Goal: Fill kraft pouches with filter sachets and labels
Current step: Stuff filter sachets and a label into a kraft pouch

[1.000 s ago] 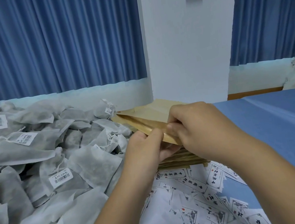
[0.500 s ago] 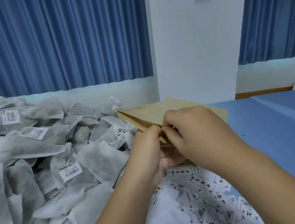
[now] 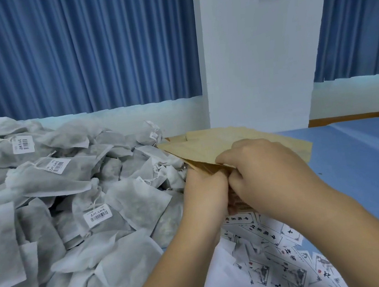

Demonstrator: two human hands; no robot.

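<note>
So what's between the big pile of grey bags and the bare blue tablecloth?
In the head view, the kraft pouches, gripped by the left hand and the right hand.

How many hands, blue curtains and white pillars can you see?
Hands: 2, the left hand and the right hand, both pinching the kraft pouch
Blue curtains: 2, the left curtain and the right curtain
White pillars: 1, the pillar between the curtains
Total: 5
</note>
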